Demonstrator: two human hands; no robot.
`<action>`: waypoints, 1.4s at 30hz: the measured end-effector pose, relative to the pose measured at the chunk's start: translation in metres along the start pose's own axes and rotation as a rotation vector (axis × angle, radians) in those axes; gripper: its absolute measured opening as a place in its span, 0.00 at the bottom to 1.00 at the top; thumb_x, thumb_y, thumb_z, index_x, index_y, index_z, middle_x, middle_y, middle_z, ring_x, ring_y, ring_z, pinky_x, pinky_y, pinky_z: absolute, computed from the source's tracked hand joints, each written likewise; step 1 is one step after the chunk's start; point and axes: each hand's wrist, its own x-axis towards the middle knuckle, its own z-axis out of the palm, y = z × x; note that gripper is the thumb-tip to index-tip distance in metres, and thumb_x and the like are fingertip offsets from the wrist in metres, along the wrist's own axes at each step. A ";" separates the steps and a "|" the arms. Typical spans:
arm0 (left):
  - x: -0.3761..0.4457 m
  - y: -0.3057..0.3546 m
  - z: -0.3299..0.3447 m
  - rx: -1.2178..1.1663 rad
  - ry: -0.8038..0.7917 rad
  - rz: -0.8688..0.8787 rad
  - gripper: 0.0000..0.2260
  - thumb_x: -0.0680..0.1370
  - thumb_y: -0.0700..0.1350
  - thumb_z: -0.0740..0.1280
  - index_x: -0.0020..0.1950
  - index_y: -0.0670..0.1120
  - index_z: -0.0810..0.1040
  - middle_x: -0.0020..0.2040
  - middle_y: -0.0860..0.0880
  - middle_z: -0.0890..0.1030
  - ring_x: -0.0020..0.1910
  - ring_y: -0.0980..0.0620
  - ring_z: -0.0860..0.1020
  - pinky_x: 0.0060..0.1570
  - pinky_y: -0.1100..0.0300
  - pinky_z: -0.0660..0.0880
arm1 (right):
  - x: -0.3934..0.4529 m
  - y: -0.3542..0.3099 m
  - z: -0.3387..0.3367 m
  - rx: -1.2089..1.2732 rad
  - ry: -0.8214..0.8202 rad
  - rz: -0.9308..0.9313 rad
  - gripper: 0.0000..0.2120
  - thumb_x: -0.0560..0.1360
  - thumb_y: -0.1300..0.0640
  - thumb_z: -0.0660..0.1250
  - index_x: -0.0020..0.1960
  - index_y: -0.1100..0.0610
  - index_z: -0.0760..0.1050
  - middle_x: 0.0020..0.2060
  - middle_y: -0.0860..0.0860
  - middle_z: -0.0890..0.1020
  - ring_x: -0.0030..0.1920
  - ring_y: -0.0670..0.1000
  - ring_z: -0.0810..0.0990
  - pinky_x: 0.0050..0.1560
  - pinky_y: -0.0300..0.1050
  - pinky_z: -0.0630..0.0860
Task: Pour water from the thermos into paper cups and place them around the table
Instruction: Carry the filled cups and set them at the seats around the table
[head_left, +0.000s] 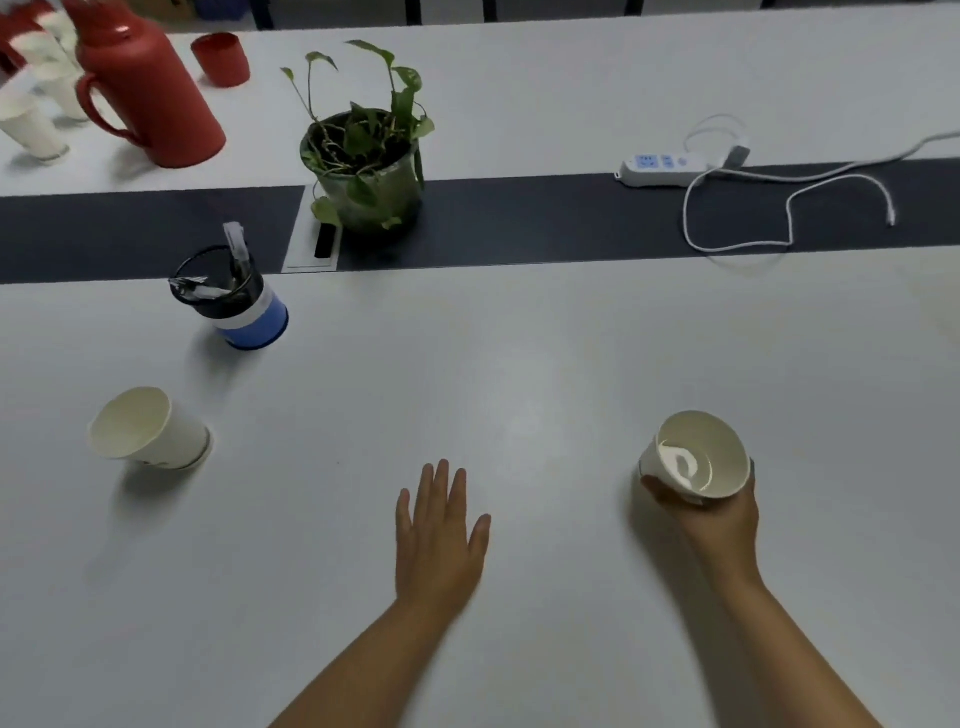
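As water glints in its base, a cup (696, 457) is clasped from below by the right hand (719, 514), low over the table (519, 364), apparently for setting down | left hand (441, 535) flat, fingers spread, grasping nothing | second cup (148, 431) already placed at left | thermos (150, 98) parked far left with spare cups (36, 124), well apart.

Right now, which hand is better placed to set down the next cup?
The right hand: it already grips a cup with water low over the table. The left hand is open and holds nothing.
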 end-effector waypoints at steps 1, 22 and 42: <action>0.000 0.000 0.002 0.025 -0.015 -0.013 0.26 0.80 0.56 0.45 0.74 0.49 0.41 0.75 0.51 0.37 0.68 0.56 0.28 0.67 0.57 0.27 | 0.008 0.002 -0.005 0.003 0.010 -0.007 0.33 0.60 0.62 0.78 0.58 0.50 0.66 0.47 0.41 0.75 0.49 0.47 0.73 0.49 0.40 0.66; 0.002 0.009 0.001 0.086 0.015 -0.080 0.40 0.66 0.64 0.32 0.75 0.50 0.49 0.76 0.52 0.45 0.68 0.62 0.33 0.67 0.60 0.30 | 0.079 0.026 -0.020 0.021 0.029 -0.018 0.34 0.60 0.62 0.77 0.62 0.55 0.65 0.52 0.45 0.72 0.51 0.47 0.71 0.52 0.42 0.66; 0.001 0.011 0.000 0.005 0.092 -0.042 0.34 0.71 0.62 0.41 0.74 0.49 0.54 0.76 0.52 0.50 0.69 0.64 0.37 0.68 0.62 0.31 | 0.081 0.026 -0.013 0.024 0.152 -0.001 0.36 0.63 0.62 0.75 0.65 0.60 0.61 0.61 0.58 0.74 0.60 0.58 0.73 0.56 0.46 0.68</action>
